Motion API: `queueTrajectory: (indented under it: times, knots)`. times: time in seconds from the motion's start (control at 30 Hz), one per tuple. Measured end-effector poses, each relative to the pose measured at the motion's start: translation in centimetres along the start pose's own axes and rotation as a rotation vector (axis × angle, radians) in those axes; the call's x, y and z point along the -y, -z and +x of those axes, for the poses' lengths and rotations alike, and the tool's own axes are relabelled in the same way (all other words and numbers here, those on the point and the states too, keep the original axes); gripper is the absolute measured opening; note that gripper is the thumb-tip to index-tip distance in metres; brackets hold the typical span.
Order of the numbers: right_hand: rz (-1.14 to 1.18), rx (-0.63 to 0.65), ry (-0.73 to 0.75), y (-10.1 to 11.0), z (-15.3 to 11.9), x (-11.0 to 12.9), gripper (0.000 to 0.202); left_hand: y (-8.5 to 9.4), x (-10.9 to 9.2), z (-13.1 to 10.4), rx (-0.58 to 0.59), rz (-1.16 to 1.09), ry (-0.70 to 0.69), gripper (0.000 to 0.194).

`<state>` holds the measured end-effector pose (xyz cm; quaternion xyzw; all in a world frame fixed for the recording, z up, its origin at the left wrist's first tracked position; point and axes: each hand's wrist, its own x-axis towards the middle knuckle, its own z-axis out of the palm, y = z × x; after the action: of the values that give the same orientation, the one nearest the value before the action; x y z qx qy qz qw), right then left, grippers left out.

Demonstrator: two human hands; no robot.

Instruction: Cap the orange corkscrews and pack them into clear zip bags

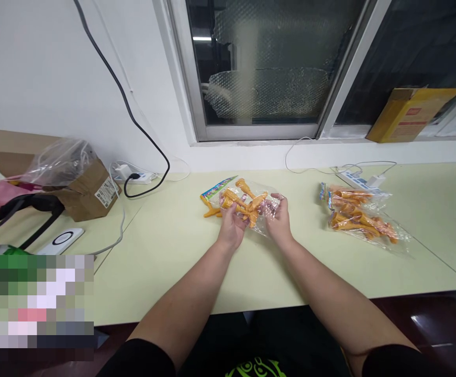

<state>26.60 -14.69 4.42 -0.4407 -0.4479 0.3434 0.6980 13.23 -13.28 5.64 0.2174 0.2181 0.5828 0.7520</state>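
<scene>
A clear plastic bag (259, 222) with a colourful printed header and several orange plastic pieces (233, 197) is held above the middle of the pale table. My left hand (232, 228) grips its lower left side, fingers closed round the bag and a piece inside. On the right side, my right hand (278, 215) pinches the clear plastic. One orange forked piece (211, 210) shows at the left, beside the header; whether it lies inside or under the bag cannot be made out.
More bagged orange pieces (355, 222) lie at the right, before a power strip (359, 179). At the left are an open cardboard box (90, 196), cables and a white charging pad (60, 242). A yellow carton (414, 115) leans on the window.
</scene>
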Motion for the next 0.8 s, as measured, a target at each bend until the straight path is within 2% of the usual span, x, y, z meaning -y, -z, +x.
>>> queueTrajectory:
  times: [0.07,0.1,0.2,0.3,0.43,0.63,0.8]
  knots:
    - [0.021,0.010,-0.037,0.16,0.29,0.19,0.043,0.26,-0.03,0.26,-0.017,0.019,-0.042,0.048]
    - [0.044,0.021,-0.070,0.22,0.45,0.24,0.042,0.41,-0.06,0.41,-0.027,0.034,-0.041,0.047]
    - [0.170,0.089,-0.193,0.30,0.75,0.41,0.050,0.78,-0.30,0.79,-0.050,0.056,0.021,0.038]
    - [0.209,0.167,-0.234,0.31,0.70,0.71,0.057,0.95,-0.63,0.90,-0.013,0.023,0.098,0.034]
    - [0.101,0.170,-0.208,0.31,0.53,0.76,0.065,0.97,-0.78,0.82,0.034,-0.002,0.176,0.037]
    - [0.099,-0.008,-0.073,0.29,0.60,0.00,0.054,0.88,-0.41,0.85,0.010,-0.020,0.111,0.029]
    - [-0.290,0.012,0.120,0.96,0.68,-0.09,0.030,0.80,-0.25,0.69,0.038,-0.003,0.124,0.035]
